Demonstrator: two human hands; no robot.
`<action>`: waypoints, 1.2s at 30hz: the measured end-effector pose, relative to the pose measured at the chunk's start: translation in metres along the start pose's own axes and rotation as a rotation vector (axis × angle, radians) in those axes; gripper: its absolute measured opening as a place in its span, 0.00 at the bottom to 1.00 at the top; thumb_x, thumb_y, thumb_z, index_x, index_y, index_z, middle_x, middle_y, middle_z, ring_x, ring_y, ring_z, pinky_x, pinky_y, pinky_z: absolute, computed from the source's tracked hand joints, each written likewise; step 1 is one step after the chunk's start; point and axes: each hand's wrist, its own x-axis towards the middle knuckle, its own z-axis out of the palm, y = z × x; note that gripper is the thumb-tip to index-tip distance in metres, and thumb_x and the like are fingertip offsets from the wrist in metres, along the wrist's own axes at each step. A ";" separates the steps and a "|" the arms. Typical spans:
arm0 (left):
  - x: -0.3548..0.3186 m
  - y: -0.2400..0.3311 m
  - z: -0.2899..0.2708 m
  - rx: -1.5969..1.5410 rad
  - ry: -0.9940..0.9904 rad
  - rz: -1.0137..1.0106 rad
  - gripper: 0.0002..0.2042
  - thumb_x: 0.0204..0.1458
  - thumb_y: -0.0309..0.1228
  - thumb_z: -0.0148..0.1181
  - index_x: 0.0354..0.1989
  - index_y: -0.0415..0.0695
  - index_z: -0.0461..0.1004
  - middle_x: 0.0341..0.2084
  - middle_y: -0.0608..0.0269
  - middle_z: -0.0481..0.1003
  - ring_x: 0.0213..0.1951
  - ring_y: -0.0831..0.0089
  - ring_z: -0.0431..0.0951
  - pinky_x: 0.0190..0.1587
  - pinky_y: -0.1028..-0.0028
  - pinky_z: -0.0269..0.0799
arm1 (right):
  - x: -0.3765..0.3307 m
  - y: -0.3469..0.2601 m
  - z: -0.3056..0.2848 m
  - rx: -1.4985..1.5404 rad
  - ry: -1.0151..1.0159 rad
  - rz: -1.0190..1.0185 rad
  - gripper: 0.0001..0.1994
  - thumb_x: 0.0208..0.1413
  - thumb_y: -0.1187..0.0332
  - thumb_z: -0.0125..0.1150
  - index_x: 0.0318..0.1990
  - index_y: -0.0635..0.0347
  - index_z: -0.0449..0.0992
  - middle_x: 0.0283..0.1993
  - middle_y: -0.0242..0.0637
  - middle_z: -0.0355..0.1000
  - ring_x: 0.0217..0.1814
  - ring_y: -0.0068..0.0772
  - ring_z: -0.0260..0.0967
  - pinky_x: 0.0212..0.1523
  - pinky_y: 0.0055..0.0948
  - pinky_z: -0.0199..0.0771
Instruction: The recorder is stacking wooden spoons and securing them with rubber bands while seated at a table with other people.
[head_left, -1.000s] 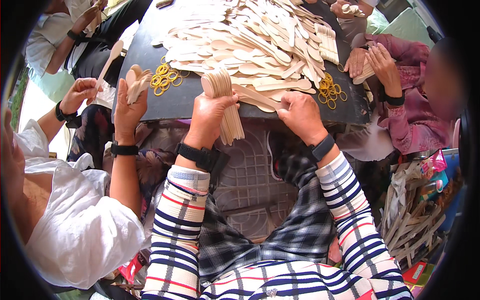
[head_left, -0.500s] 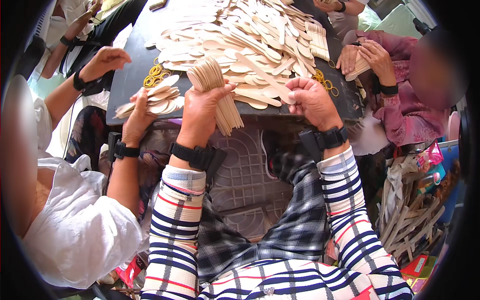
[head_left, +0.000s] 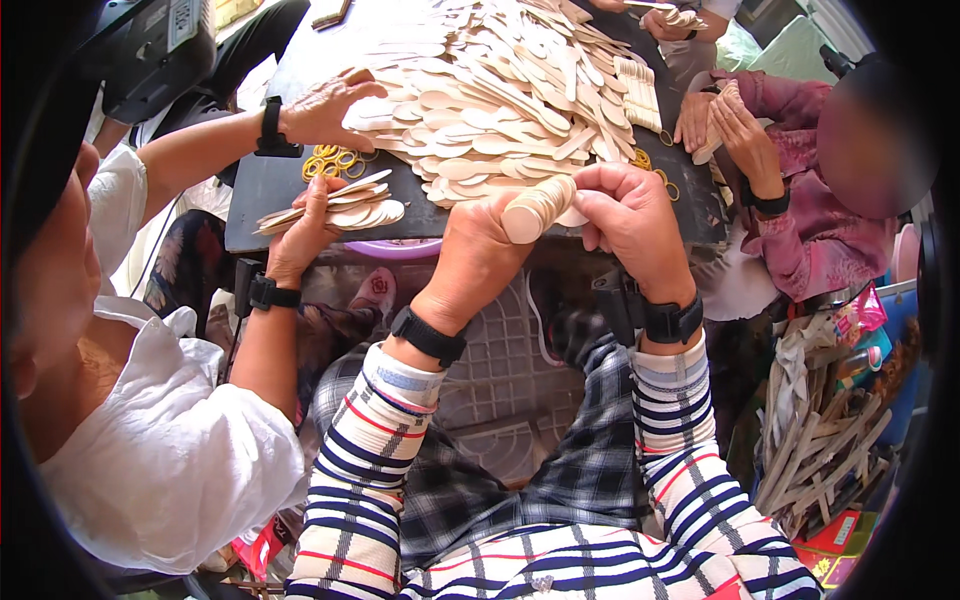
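Observation:
My left hand (head_left: 465, 265) is closed around a fanned stack of pale wooden spoons (head_left: 535, 212), held just over the table's near edge with the rounded ends toward me. At the right side of that stack, my right hand (head_left: 640, 215) pinches a single wooden spoon (head_left: 571, 217) between thumb and fingers; its bowl end touches or nearly touches the stack. Most of that spoon is hidden behind my fingers. Beyond both hands, a large heap of loose wooden spoons (head_left: 480, 110) covers much of the dark table (head_left: 415, 215).
Yellow rubber bands (head_left: 335, 162) lie left of the heap, more bands (head_left: 668, 185) right. A left co-worker's hand (head_left: 325, 108) reaches over the heap; their other holds spoons (head_left: 365, 207). A right co-worker's hands (head_left: 745, 140) hold spoons. A purple basin (head_left: 395, 250) sits below the edge.
My left hand has swung right and turned the stack rounded ends toward me, meeting the spoon in my right hand. The left co-worker's free hand has moved right to the heap.

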 end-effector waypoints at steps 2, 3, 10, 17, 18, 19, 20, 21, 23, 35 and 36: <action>-0.003 0.002 0.004 -0.017 -0.030 -0.027 0.09 0.47 0.21 0.59 0.38 0.40 0.77 0.27 0.60 0.78 0.30 0.77 0.76 0.35 0.75 0.72 | -0.004 0.000 -0.004 0.035 0.054 0.081 0.06 0.51 0.75 0.54 0.34 0.67 0.76 0.22 0.27 0.71 0.16 0.13 0.63 0.16 0.14 0.59; -0.004 0.005 0.007 -0.052 -0.025 -0.032 0.07 0.46 0.23 0.59 0.35 0.43 0.76 0.25 0.51 0.76 0.30 0.56 0.78 0.33 0.68 0.72 | -0.003 0.003 -0.006 0.023 0.043 0.083 0.07 0.54 0.74 0.52 0.34 0.66 0.76 0.21 0.28 0.71 0.15 0.13 0.63 0.15 0.13 0.58; -0.009 0.005 0.016 0.140 0.043 -0.035 0.06 0.46 0.26 0.60 0.33 0.44 0.76 0.26 0.50 0.76 0.31 0.53 0.77 0.33 0.65 0.72 | 0.000 0.009 0.000 0.136 0.075 0.103 0.07 0.55 0.72 0.51 0.31 0.64 0.76 0.20 0.29 0.71 0.15 0.13 0.64 0.14 0.13 0.59; -0.005 -0.007 0.006 -0.216 0.176 -0.136 0.07 0.45 0.18 0.63 0.34 0.38 0.76 0.27 0.71 0.76 0.30 0.84 0.72 0.32 0.80 0.70 | 0.010 0.022 -0.001 0.127 0.053 0.017 0.09 0.58 0.69 0.53 0.38 0.65 0.76 0.23 0.31 0.72 0.18 0.15 0.65 0.18 0.13 0.61; -0.003 -0.010 -0.004 -0.244 0.197 -0.238 0.08 0.45 0.19 0.63 0.35 0.37 0.76 0.29 0.68 0.76 0.31 0.83 0.73 0.34 0.80 0.70 | 0.014 0.026 -0.005 0.089 0.107 -0.004 0.09 0.57 0.69 0.54 0.39 0.66 0.76 0.23 0.31 0.72 0.19 0.15 0.66 0.19 0.13 0.62; -0.002 -0.011 -0.013 -0.327 0.233 -0.312 0.07 0.45 0.19 0.63 0.35 0.37 0.76 0.28 0.67 0.76 0.31 0.82 0.73 0.35 0.79 0.70 | 0.019 0.032 -0.009 -0.046 0.157 0.001 0.07 0.52 0.72 0.59 0.35 0.67 0.77 0.22 0.32 0.72 0.20 0.18 0.67 0.20 0.18 0.64; 0.000 -0.007 -0.022 -0.408 0.269 -0.387 0.07 0.45 0.20 0.64 0.34 0.38 0.76 0.28 0.67 0.76 0.31 0.81 0.74 0.35 0.79 0.70 | 0.024 0.049 -0.013 -0.044 0.162 0.004 0.07 0.52 0.72 0.59 0.35 0.67 0.77 0.22 0.32 0.72 0.20 0.18 0.67 0.20 0.18 0.64; 0.000 -0.010 -0.028 -0.422 0.279 -0.400 0.08 0.45 0.21 0.64 0.34 0.38 0.75 0.28 0.66 0.76 0.31 0.80 0.75 0.35 0.78 0.71 | 0.030 0.063 -0.016 -0.338 0.169 -0.101 0.09 0.47 0.70 0.60 0.34 0.66 0.78 0.23 0.37 0.73 0.22 0.27 0.70 0.23 0.25 0.68; -0.002 -0.015 -0.036 -0.471 0.299 -0.429 0.10 0.44 0.22 0.66 0.35 0.37 0.75 0.27 0.64 0.76 0.30 0.77 0.76 0.35 0.77 0.72 | 0.030 0.077 -0.011 -0.743 0.195 -0.227 0.09 0.37 0.70 0.59 0.28 0.61 0.79 0.25 0.46 0.73 0.29 0.47 0.73 0.32 0.40 0.72; -0.009 -0.039 -0.032 -0.754 0.279 -0.630 0.13 0.45 0.21 0.63 0.41 0.36 0.72 0.29 0.58 0.77 0.30 0.69 0.77 0.32 0.71 0.75 | 0.040 0.084 0.016 -1.183 0.094 -0.204 0.04 0.39 0.71 0.54 0.22 0.58 0.76 0.23 0.46 0.72 0.29 0.49 0.73 0.32 0.42 0.74; -0.010 -0.040 -0.029 -0.755 0.278 -0.630 0.13 0.45 0.21 0.63 0.41 0.36 0.72 0.29 0.58 0.77 0.30 0.69 0.77 0.32 0.71 0.75 | 0.040 0.083 0.015 -1.187 0.093 -0.204 0.05 0.40 0.70 0.55 0.22 0.58 0.76 0.23 0.46 0.72 0.28 0.49 0.73 0.32 0.42 0.74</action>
